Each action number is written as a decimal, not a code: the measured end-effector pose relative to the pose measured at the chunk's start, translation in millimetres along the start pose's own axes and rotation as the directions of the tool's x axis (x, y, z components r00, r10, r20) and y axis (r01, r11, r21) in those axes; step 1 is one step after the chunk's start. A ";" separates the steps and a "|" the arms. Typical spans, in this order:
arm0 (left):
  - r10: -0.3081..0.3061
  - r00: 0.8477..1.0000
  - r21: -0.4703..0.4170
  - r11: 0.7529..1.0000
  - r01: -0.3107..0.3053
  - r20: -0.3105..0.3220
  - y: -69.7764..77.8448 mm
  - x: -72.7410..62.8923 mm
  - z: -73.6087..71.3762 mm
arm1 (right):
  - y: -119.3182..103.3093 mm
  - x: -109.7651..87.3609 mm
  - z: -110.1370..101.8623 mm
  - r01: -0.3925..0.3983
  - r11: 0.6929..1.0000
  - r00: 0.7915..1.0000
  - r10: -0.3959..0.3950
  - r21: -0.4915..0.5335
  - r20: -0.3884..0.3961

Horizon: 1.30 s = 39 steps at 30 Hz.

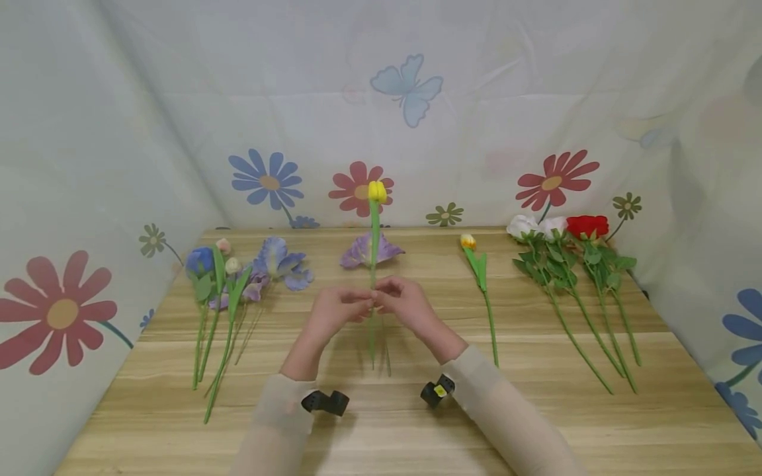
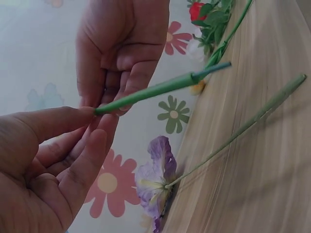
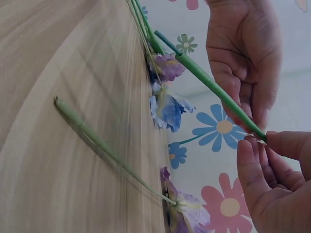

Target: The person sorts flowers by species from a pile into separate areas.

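Note:
A yellow artificial tulip (image 1: 377, 192) stands upright at the middle of the head view, in front of a purple flower (image 1: 389, 252) lying on the table. My left hand (image 1: 335, 312) pinches its green stem from one side. From the other side my right hand (image 1: 409, 308) pinches the same stem, fingertips close to the left hand's. In the left wrist view the stem's lower part (image 2: 155, 90) sticks out past the fingers and ends in a thin darker tip. That lower end also shows in the right wrist view, hanging above the tabletop (image 3: 73, 160).
On the left lie a blue flower (image 1: 200, 260), a blue-purple flower (image 1: 276, 258) and several other stems. An orange-white tulip (image 1: 468, 242) lies right of my hands. Farther right are white roses (image 1: 524, 226) and a red rose (image 1: 588, 226). A printed cloth (image 1: 476, 132) stands behind the table.

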<state>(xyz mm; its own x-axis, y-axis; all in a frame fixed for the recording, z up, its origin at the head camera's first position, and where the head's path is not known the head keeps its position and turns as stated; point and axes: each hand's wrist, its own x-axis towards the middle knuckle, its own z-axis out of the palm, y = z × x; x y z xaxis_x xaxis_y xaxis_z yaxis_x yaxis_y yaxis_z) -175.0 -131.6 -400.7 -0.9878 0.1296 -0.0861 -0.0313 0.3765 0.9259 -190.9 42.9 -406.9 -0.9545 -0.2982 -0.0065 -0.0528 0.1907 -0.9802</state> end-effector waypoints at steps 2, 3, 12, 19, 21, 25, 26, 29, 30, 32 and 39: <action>0.002 1.000 0.004 1.000 -0.002 0.010 -0.1 -0.3 -1.3 | 0.1 0.9 -4.0 -0.011 1.000 1.000 0.011 -0.001 -0.002; 0.004 1.000 0.012 1.000 -0.004 0.016 -0.5 -0.4 -2.4 | 0.6 1.5 -6.4 -0.010 1.000 1.000 0.010 -0.002 -0.002; 0.031 0.998 0.149 0.988 -0.038 0.050 -19.2 -6.3 -28.0 | 8.8 2.1 -40.6 -0.070 0.997 0.998 0.070 -0.039 -0.005; 0.010 1.000 0.230 0.973 -0.015 0.025 -37.0 -15.7 -58.0 | 21.9 -5.5 -67.3 -0.120 0.987 0.993 0.118 -0.105 -0.022; 0.007 1.000 0.264 0.964 -0.011 0.016 -39.5 -19.4 -66.3 | 25.2 -8.2 -73.1 -0.135 0.984 0.991 0.133 -0.118 -0.029; 0.005 1.000 0.332 0.943 0.002 -0.021 -42.6 -28.8 -82.4 | 31.0 -13.2 -83.5 -0.172 0.974 0.985 0.167 -0.147 -0.042; 0.006 0.999 0.350 0.937 0.006 -0.034 -43.7 -31.1 -86.6 | 32.6 -13.9 -85.9 -0.183 0.971 0.983 0.179 -0.153 -0.043; 0.005 0.998 0.401 0.916 0.022 -0.066 -47.7 -37.9 -100.5 | 37.2 -16.9 -92.8 -0.214 0.963 0.977 0.209 -0.165 -0.046; -0.002 0.997 0.416 0.909 0.032 -0.073 -49.7 -39.9 -105.4 | 38.6 -18.0 -95.0 -0.215 0.962 0.977 0.212 -0.169 -0.040; -0.015 0.995 0.445 0.894 0.056 -0.094 -54.5 -43.1 -115.6 | 41.1 -19.7 -99.0 -0.219 0.960 0.976 0.217 -0.176 -0.030; -0.034 0.986 0.519 0.847 0.115 -0.161 -71.4 -49.6 -140.7 | 46.3 -26.3 -109.9 -0.254 0.941 0.967 0.250 -0.222 -0.046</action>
<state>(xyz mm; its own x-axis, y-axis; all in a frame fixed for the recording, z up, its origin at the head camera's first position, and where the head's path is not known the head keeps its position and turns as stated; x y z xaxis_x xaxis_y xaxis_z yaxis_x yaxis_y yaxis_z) -145.2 -294.0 -410.8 -0.9978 -0.0332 -0.0575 -0.0605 0.8101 0.5831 -200.5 162.3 -430.3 -0.9498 -0.1979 -0.2424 0.1274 0.4629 -0.8772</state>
